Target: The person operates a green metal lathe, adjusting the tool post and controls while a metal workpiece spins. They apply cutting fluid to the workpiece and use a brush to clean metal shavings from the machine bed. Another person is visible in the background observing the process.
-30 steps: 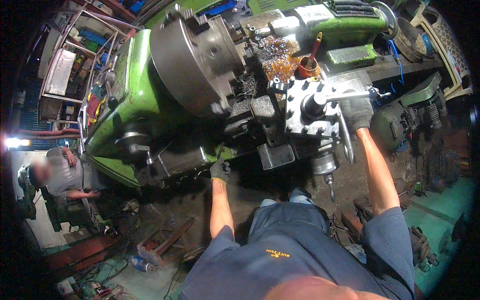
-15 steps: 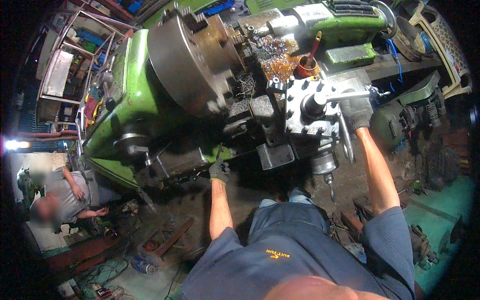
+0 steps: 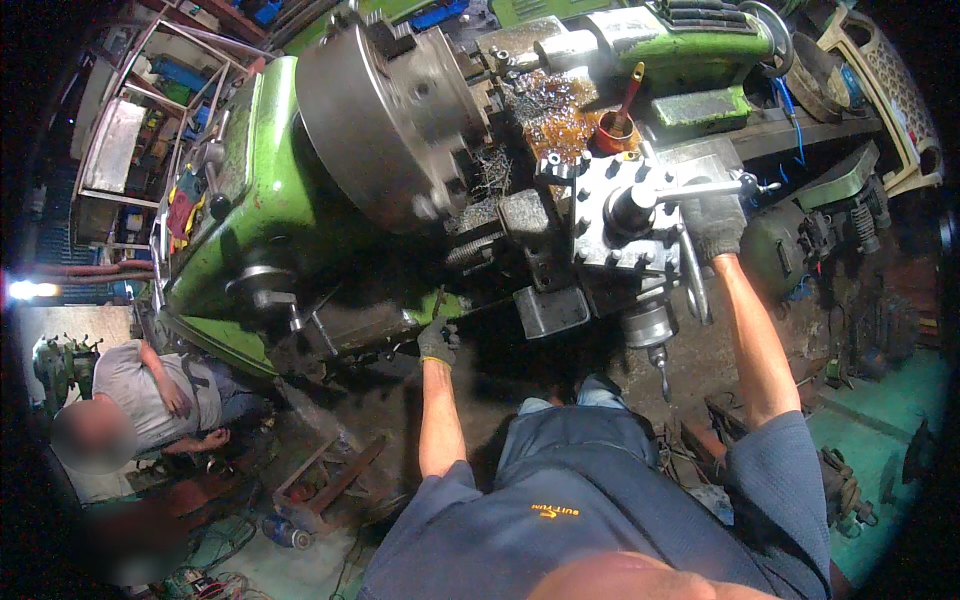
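A green lathe fills the upper half of the view. Its large grey chuck (image 3: 345, 120) carries a thick round workpiece (image 3: 425, 90) between its jaws. My left hand (image 3: 439, 342), in a grey glove, is closed round a thin dark lever (image 3: 440, 302) at the front of the lathe. My right hand (image 3: 714, 222), also gloved, lies beside the square tool post (image 3: 610, 210), under its long clamping handle (image 3: 705, 190). That hand's fingers are partly hidden, so their grip does not show. Below the tool post a handwheel with a crank handle (image 3: 652, 335) sticks out toward me.
Metal chips (image 3: 550, 105) lie in brown fluid behind the tool post, next to a red pot (image 3: 614, 130) with a brush in it. The green tailstock (image 3: 690, 45) stands at the upper right. At the far left a co-worker (image 3: 165, 390) sits near a metal frame (image 3: 335, 475).
The chuck and workpiece have turned, their jaws now standing at other places. The co-worker at the left has shifted position. Both my hands stay where they were.
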The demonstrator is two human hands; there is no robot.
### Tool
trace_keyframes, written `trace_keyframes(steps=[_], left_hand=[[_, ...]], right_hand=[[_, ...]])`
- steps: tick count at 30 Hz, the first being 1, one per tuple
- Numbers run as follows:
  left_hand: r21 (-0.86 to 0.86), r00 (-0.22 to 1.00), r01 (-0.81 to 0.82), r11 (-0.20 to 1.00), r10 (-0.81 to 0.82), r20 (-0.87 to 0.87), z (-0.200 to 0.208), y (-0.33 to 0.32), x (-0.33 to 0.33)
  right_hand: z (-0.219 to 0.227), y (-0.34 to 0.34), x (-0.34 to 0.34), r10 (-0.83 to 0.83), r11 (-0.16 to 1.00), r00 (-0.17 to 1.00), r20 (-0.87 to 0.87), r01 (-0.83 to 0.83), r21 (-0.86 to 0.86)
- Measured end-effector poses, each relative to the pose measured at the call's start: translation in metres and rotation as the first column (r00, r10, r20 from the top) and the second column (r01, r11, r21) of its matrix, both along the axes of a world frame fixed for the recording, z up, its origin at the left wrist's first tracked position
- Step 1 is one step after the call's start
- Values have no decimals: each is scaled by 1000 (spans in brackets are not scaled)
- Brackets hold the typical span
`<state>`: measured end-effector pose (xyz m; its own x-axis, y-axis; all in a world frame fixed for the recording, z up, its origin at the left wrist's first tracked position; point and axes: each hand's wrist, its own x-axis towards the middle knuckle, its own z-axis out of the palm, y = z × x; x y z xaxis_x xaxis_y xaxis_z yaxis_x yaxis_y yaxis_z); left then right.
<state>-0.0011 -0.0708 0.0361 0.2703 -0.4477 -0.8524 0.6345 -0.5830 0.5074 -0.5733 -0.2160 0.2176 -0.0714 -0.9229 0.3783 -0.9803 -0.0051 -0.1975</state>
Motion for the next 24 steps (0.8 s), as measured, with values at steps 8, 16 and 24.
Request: trace_keyframes(steps=[8, 16, 24], left_hand=[[34, 1000, -4, 999, 3, 28, 3, -1, -2], [-13, 997, 4, 1000, -3, 76, 1, 1, -2], [3, 984, 41, 999, -41, 172, -13, 22, -19]], right_hand=[[0, 0, 0, -24, 999, 1000, -9, 24, 28], [-1, -2, 0, 9, 1000, 1000, -20, -10, -26], [11, 4, 8, 64, 998, 996, 60, -63, -13]])
